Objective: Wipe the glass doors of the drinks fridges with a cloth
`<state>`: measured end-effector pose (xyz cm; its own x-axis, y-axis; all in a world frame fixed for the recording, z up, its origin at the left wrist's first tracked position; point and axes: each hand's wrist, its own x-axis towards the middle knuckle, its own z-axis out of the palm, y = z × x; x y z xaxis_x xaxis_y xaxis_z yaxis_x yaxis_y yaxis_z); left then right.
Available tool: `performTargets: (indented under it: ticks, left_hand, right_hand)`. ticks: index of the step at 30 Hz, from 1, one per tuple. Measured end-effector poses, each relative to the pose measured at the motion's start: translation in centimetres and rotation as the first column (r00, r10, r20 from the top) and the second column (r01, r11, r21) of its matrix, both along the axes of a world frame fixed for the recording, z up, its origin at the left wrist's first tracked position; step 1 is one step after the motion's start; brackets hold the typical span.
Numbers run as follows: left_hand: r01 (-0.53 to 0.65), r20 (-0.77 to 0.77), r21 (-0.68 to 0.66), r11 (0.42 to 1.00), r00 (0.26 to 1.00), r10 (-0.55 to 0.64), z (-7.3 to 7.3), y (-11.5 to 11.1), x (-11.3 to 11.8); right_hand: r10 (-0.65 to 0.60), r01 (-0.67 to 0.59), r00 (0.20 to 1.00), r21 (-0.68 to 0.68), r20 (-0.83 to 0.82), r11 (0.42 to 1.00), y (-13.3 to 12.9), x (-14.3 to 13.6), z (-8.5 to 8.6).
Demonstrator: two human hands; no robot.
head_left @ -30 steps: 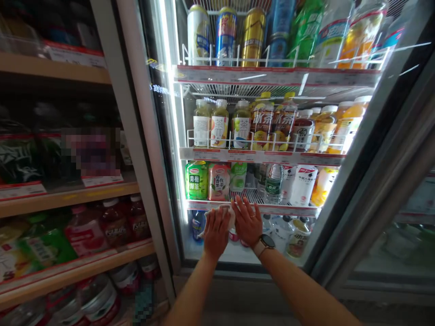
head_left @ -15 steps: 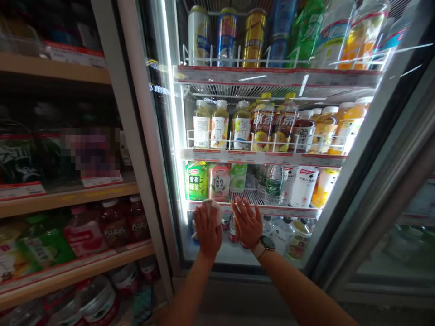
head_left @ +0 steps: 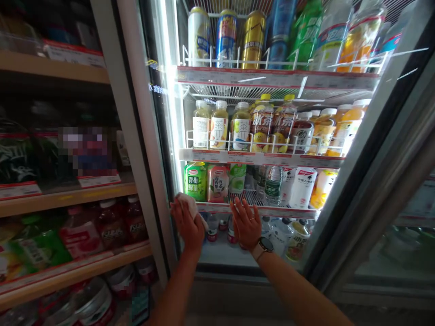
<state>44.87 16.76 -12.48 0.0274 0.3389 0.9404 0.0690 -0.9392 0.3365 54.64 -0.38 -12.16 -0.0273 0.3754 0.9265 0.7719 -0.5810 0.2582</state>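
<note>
My left hand [head_left: 187,226] presses a crumpled pale cloth [head_left: 194,209] to the glass door [head_left: 217,260] of a lit drinks cooler, near the door's left edge. Its fingers lie over the cloth and partly hide it. To the right, my right hand [head_left: 245,225] rests against the same glass with fingers stretched out and holds nothing. A ring and a smartwatch [head_left: 265,244] are on that arm. Behind the glass, above my left hand, stand a green tea bottle [head_left: 195,182] and a red tea bottle [head_left: 218,183].
Several rows of cans and bottles stand on the cooler's wire shelves, edged by a price strip [head_left: 265,157]. A metal door frame [head_left: 136,136] runs up the left side. Beyond it, a wooden shelf [head_left: 74,199] carries more drinks. Another glass door [head_left: 390,253] lies right.
My left hand has slid left with the cloth across the glass, toward the door frame. My right hand stays at nearly the same spot.
</note>
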Motion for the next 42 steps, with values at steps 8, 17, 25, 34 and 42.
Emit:
performTargets:
  ticks: [8, 17, 25, 34, 42]
  left_hand:
    - [0.038, -0.165, 0.380, 0.924, 0.986, 0.027, -3.9, -5.6, 1.6]
    - [-0.036, 0.022, -0.096, 0.995, 0.999, 0.038, 2.0, 2.2, -1.7]
    - [0.114, -0.162, 0.325, 0.939, 0.985, -0.064, -4.8, -5.5, 1.4]
    - [0.020, -0.109, 0.156, 0.988, 0.994, -0.003, -0.3, -0.5, 0.0]
    - [0.000, 0.078, -0.071, 0.997, 0.997, 0.005, -1.1, 0.3, 0.3]
  right_hand:
    - [-0.007, 0.007, 1.000, 0.020, 0.024, 1.000, 0.0, -0.1, 0.2]
    - [0.005, -0.005, 1.000, -0.005, 0.010, 1.000, -0.2, -0.1, 0.2]
    - [-0.022, 0.020, 0.999, 0.030, 0.045, 0.999, 0.0, -0.3, 0.5]
    - [0.013, -0.013, 1.000, 0.008, 0.009, 1.000, 0.0, -0.2, 0.2]
    - [0.014, -0.014, 1.000, 0.011, -0.012, 1.000, 0.0, -0.2, 0.0]
